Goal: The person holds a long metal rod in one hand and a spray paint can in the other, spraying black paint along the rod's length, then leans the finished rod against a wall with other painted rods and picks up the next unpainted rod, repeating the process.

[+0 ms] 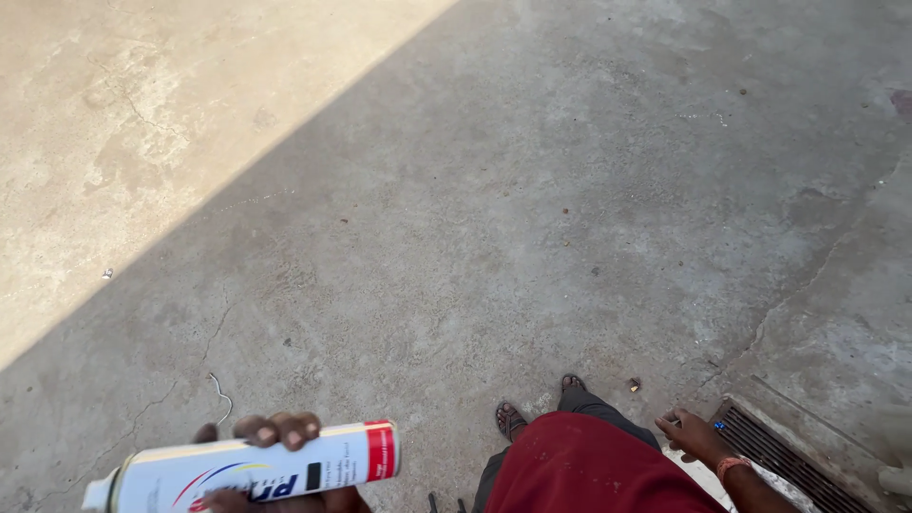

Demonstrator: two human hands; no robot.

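Holding a spray can (pixel 256 467) in my left hand (pixel 271 446), fingers (pixel 285 429) wrapped over the top of the body, thumb under it; grip is closed snug around the can. Can lies near horizontal, long axis running left-right across the bottom of the view, white nozzle end pointing left and slightly down, red band end pointing right toward my body. White can with red and blue print. Left hand is the one on it; right hand is well apart from it, on the far side of my legs.

Right hand (pixel 692 435) hangs low at the bottom right, orange band at the wrist, fingers loosely curled. Cannot tell if it pinches anything; something small and blue shows just beside the fingertips, too small to name. It sits just beside the near-left end of a metal drain grate (pixel 774 454) set in the floor.

Between the hands: my red garment (pixel 589 470), dark trousers, both feet in sandals (pixel 510 418) on the concrete.

Farther out: grey concrete floor (pixel 532 218), cracked, a bent bit of wire (pixel 222 394) lying just beyond the can, scattered pebbles. Far left corner of the floor is in bright sun, the rest in shade, the edge running diagonally.
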